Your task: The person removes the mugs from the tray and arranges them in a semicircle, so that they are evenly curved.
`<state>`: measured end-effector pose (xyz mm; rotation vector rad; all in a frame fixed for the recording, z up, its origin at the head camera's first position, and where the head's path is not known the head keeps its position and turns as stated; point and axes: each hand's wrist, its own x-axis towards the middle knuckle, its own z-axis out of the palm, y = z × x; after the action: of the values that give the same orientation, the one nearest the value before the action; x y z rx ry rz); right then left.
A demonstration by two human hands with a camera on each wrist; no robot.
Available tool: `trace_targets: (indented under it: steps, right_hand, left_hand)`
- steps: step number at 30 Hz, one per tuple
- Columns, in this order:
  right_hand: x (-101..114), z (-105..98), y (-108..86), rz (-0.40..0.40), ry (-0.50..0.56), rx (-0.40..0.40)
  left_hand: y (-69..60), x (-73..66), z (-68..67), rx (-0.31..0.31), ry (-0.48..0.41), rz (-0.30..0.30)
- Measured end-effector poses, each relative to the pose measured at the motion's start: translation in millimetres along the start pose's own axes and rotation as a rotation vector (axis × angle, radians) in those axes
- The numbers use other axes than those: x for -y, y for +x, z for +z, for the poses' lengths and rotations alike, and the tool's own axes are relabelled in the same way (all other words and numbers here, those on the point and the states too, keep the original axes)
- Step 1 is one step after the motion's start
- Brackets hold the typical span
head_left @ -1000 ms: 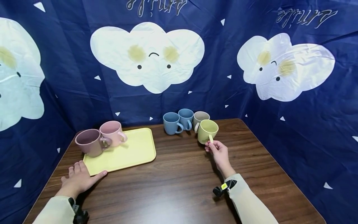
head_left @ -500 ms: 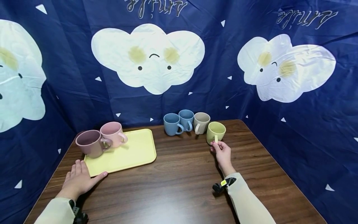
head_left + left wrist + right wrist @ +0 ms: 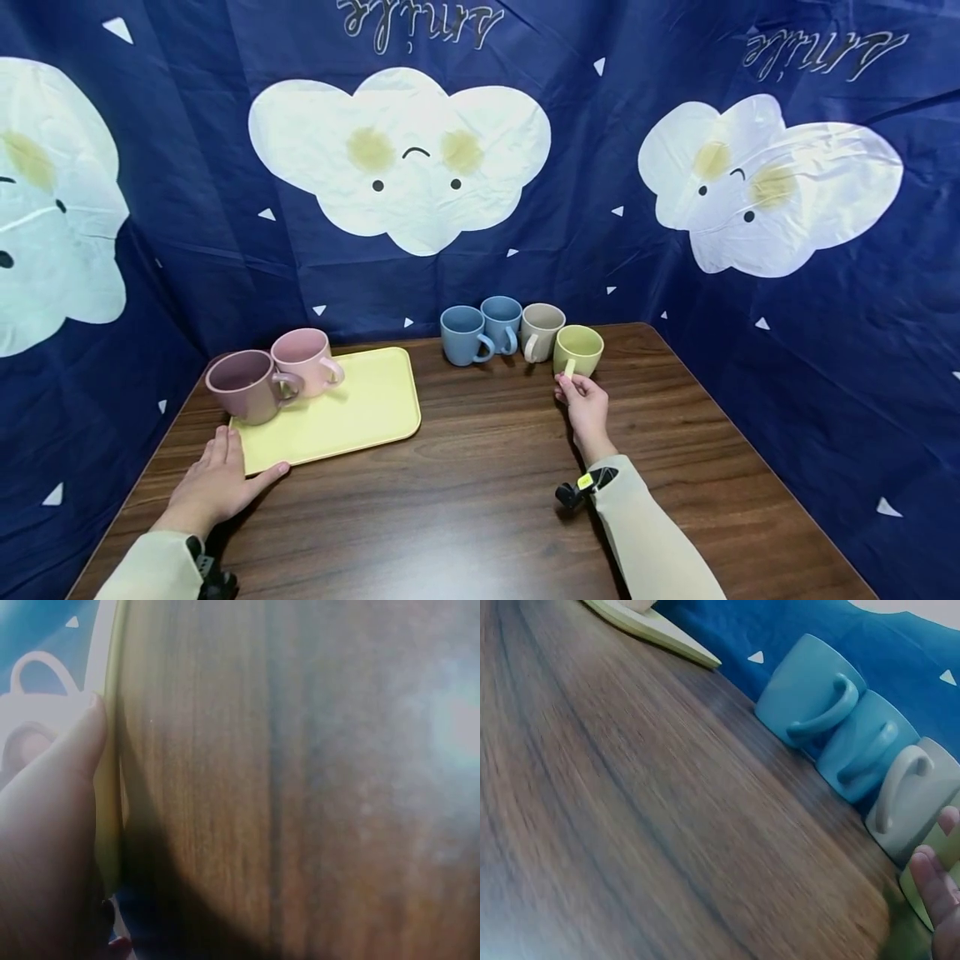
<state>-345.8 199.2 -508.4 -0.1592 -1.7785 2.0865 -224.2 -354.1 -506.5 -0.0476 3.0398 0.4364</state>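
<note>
In the head view my right hand [image 3: 587, 410] pinches the handle of a yellow-green mug [image 3: 578, 348], which stands upright beside a grey mug [image 3: 542, 332]. The right wrist view shows the fingers [image 3: 933, 881] at that mug's side. My left hand [image 3: 208, 490] lies spread at the near left corner of a yellow tray [image 3: 360, 408], its thumb along the front edge. On the tray's left part are a purple mug [image 3: 247, 387] and a pink mug [image 3: 303, 360]. The left wrist view shows the thumb [image 3: 82, 739] against the tray's rim.
Two blue mugs [image 3: 461, 335] [image 3: 500, 321] stand left of the grey mug, near the back edge of the wooden table [image 3: 465, 483]. A dark blue cloth [image 3: 585, 217] with white clouds hangs behind and at both sides.
The yellow-green mug has moved right, away from in front of the grey mug, then slightly back left. Its handle has turned a little to the left. My left hand has stayed at the tray.
</note>
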Motion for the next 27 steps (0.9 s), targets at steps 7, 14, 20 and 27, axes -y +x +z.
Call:
trace_targets:
  steps: [7,14,20,27]
  right_hand:
    - [-1.7,12.8,1.1,0.007,-0.007,0.005]
    - [-4.0,26.6,6.1,0.016,-0.025,0.049]
    - [-3.9,36.6,7.6,0.021,-0.019,0.05]
    - [-6.4,40.2,10.6,0.03,-0.021,0.045]
  left_hand:
    - [2.1,1.3,1.4,0.008,-0.011,-0.005]
    - [2.9,2.1,1.3,0.007,-0.002,-0.012]
    - [1.2,0.4,1.5,-0.011,-0.003,-0.001]
    - [-0.3,-0.6,0.6,-0.023,-0.002,0.009]
